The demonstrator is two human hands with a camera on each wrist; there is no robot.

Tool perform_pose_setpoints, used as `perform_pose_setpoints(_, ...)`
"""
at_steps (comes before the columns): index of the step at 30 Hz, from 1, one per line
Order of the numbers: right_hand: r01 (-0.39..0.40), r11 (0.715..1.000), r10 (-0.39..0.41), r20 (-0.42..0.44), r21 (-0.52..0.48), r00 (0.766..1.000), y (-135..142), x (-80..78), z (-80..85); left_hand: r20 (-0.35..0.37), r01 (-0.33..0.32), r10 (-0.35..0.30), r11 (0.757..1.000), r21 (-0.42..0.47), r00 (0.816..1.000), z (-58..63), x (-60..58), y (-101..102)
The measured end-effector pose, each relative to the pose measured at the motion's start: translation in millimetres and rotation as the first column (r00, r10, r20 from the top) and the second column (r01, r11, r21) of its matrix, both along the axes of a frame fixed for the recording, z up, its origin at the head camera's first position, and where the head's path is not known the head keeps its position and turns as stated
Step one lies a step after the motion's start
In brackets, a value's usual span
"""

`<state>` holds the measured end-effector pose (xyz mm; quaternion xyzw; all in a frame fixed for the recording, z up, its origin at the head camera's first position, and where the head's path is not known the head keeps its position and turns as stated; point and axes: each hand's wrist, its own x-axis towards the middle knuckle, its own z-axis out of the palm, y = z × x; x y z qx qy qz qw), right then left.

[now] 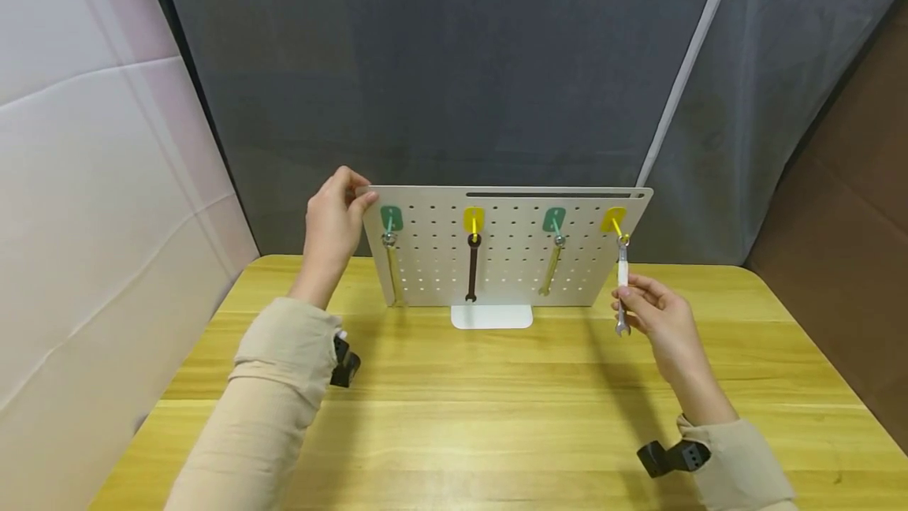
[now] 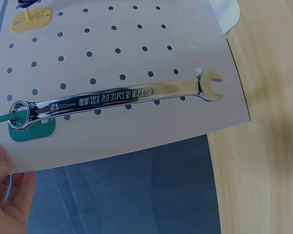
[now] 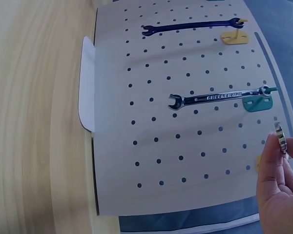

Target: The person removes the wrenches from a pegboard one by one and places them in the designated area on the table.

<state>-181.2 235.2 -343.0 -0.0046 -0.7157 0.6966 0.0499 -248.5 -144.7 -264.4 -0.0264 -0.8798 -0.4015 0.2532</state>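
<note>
My left hand pinches the upper left corner of a white pegboard, thumb in front and fingers behind. In my right hand is a silver combination wrench, pinched near its lower, open end. Its ring end is up at the tip of the far-right yellow hook. A second silver wrench hangs by its ring from the left green hook. From the middle yellow hook hangs a dark wrench. Another silver wrench hangs on the other green hook.
The pegboard stands upright on a white base plate near the back of a wooden table. A dark grey cloth hangs behind it. White fabric borders the left side, a brown panel the right.
</note>
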Motion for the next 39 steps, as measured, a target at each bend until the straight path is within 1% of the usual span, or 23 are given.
perform_pose_setpoints(4, 0.008, 1.000, -0.008, 0.006, -0.003, 1.000, -0.3, 1.9, 4.2, 0.019, -0.020, 0.019, 0.999, 0.046, 1.000, 1.0, 1.0, 1.1)
perform_pose_setpoints(6, 0.018, 1.000, -0.018, 0.009, 0.011, 1.000, 0.3, 2.6, 6.1, 0.018, -0.031, 0.030, 0.997, 0.065, 0.999, 1.3, 1.1, 1.4)
perform_pose_setpoints(9, 0.033, 0.999, -0.033, 0.008, 0.007, 0.999, 1.2, 3.2, 8.4, 0.012, -0.041, 0.040, 0.996, 0.080, 0.999, 1.7, -0.3, 1.7)
perform_pose_setpoints(14, 0.033, 0.999, -0.034, -0.015, -0.028, 0.999, 1.4, 3.4, 9.8, 0.016, -0.050, 0.049, 0.995, 0.082, 0.999, 2.9, -0.8, 2.1)
perform_pose_setpoints(18, 0.029, 0.998, -0.031, -0.047, -0.047, 0.998, 1.1, 3.9, 9.5, 0.028, -0.048, 0.047, 0.997, 0.065, 0.999, 3.0, -1.8, 2.4)
perform_pose_setpoints(24, 0.038, 0.998, -0.042, -0.068, -0.057, 0.997, 4.2, 4.8, 4.2, 0.028, -0.049, 0.047, 0.997, 0.053, 0.998, 2.7, -0.4, 2.7)
perform_pose_setpoints(28, 0.100, 0.995, -0.099, -0.043, 0.005, 0.994, 8.5, 3.0, -3.3, 0.024, -0.054, 0.052, 0.997, 0.056, 0.998, 1.7, 1.4, 1.9)
perform_pose_setpoints(31, 0.158, 0.985, -0.158, -0.004, 0.072, 0.987, 12.9, 0.4, -10.4, 0.021, -0.055, 0.054, 0.997, 0.052, 0.998, 0.9, 1.2, 1.2)
perform_pose_setpoints(33, 0.181, 0.978, -0.185, 0.028, 0.102, 0.982, 16.5, -1.7, -15.5, 0.024, -0.056, 0.054, 0.997, 0.049, 0.998, 0.4, 0.0, 0.8)
perform_pose_setpoints(36, 0.171, 0.976, -0.183, 0.084, 0.138, 0.979, 23.1, -4.8, -23.8, 0.025, -0.057, 0.056, 0.997, 0.042, 0.998, 0.6, -1.0, 0.5)
perform_pose_setpoints(39, 0.109, 0.978, -0.135, 0.143, 0.176, 0.981, 30.5, -8.0, -33.1, 0.027, -0.056, 0.055, 0.998, 0.037, 0.998, 1.3, -1.3, 0.3)
